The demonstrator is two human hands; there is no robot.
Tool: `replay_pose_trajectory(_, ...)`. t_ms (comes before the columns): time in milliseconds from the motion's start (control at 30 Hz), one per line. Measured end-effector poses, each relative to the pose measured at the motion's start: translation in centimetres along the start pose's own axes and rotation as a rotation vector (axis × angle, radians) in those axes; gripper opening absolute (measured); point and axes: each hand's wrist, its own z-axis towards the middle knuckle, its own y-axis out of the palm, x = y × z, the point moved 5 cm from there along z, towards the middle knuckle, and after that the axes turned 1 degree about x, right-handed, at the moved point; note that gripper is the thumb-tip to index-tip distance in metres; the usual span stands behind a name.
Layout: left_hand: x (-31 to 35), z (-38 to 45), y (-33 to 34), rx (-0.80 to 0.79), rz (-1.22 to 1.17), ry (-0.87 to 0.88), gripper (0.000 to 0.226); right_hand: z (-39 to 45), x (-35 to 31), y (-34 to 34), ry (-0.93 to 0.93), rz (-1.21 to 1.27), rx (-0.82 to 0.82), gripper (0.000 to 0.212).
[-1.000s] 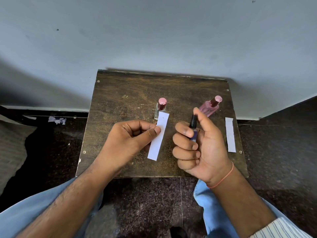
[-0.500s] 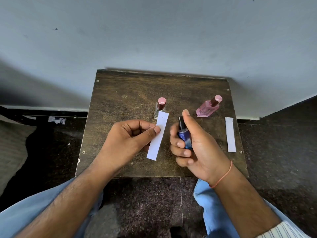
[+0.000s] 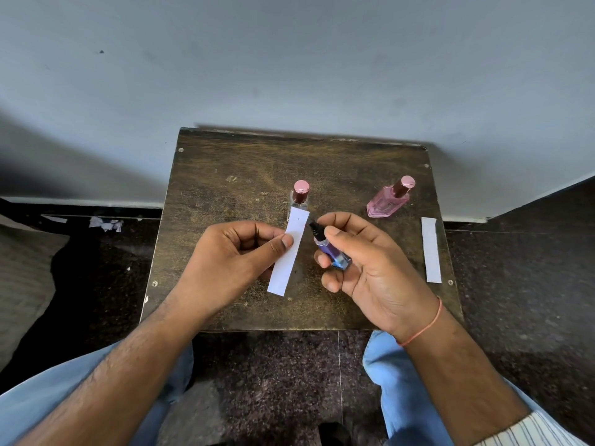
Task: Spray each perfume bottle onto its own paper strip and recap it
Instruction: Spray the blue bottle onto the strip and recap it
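Observation:
My left hand (image 3: 235, 255) pinches a white paper strip (image 3: 287, 257) between thumb and forefinger above the small wooden table (image 3: 225, 188). My right hand (image 3: 370, 262) grips a small blue perfume bottle (image 3: 333, 255), tilted so its black nozzle points at the top of the strip. A clear bottle with a pink cap (image 3: 300, 196) stands just behind the strip. A pink bottle with a pink cap (image 3: 388, 199) stands at the back right. A second paper strip (image 3: 431, 249) lies flat near the table's right edge.
The table stands against a grey wall. Dark speckled floor surrounds it. Scraps of paper (image 3: 104, 223) lie on the floor to the left. My knees in light blue trousers (image 3: 399, 381) are below the table's front edge.
My right hand has moved left and tilted the blue bottle from upright until its nozzle leans toward the strip. The left hand and strip have stayed in place.

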Motion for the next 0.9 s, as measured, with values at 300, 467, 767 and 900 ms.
replay_pose_trajectory(300,-0.23,0.16,-0.1,-0.007,0.006,0.005,0.018,0.28,0.45,-0.84,-0.007,-0.18,0.114,0.026)
replay_pose_trajectory(467,-0.32,0.17,-0.07,-0.017,0.006,0.003,0.017,0.27,0.31,-0.66,-0.062,-0.19,0.115,0.027)
replay_pose_trajectory(767,-0.42,0.17,-0.19,-0.018,0.011,-0.023,0.021,0.3,0.1,-0.74,-0.119,-0.309,0.102,0.021)
replay_pose_trajectory(900,-0.91,0.11,0.17,0.011,0.0,-0.078,0.013,0.15,-0.21,-0.76,-0.185,-0.582,0.112,0.017)
